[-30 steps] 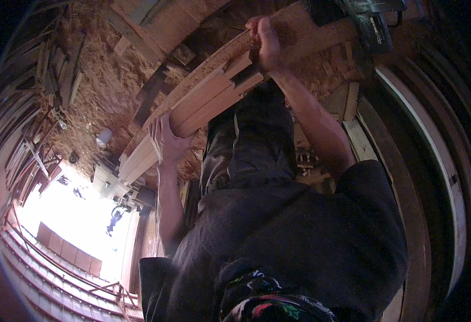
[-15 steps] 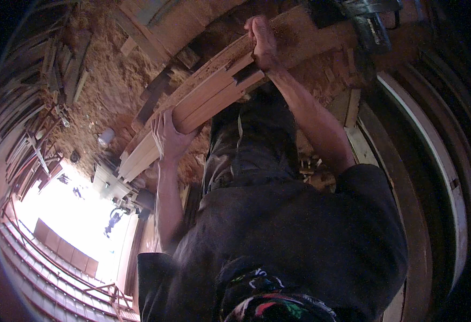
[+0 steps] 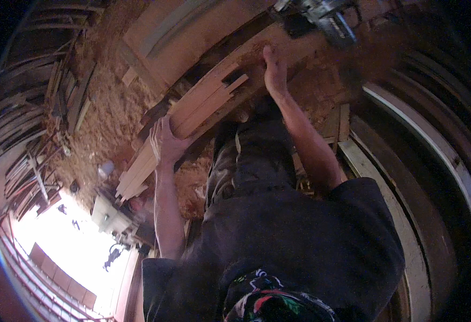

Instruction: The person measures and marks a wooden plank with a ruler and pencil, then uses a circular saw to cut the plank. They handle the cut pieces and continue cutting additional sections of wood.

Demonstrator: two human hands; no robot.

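A bundle of long reddish-brown wooden strips (image 3: 200, 105) lies slantwise along a dusty wooden bench (image 3: 267, 45). Their far right ends are uneven, with a dark gap between two of them. My left hand (image 3: 166, 142) grips the bundle near its middle, fingers over the far side and thumb on the near side. Just beyond the strips' right ends, my right hand (image 3: 275, 72) is apart from them, seen edge-on with the thumb or a finger stretched out. Its other fingers are partly hidden, and it seems to hold nothing.
A dark metal machine or power tool (image 3: 326, 21) sits at the far right of the bench. Sawdust (image 3: 104, 118) covers the ground at left, with a small white container (image 3: 105, 169) on it. Stacked timber (image 3: 47, 107) lines the left side; a long pale board (image 3: 423, 139) runs along the right.
My right hand has come away from the strips' right ends, its fingers straighter than before. The left hand keeps its hold. The whole view has shifted slightly.
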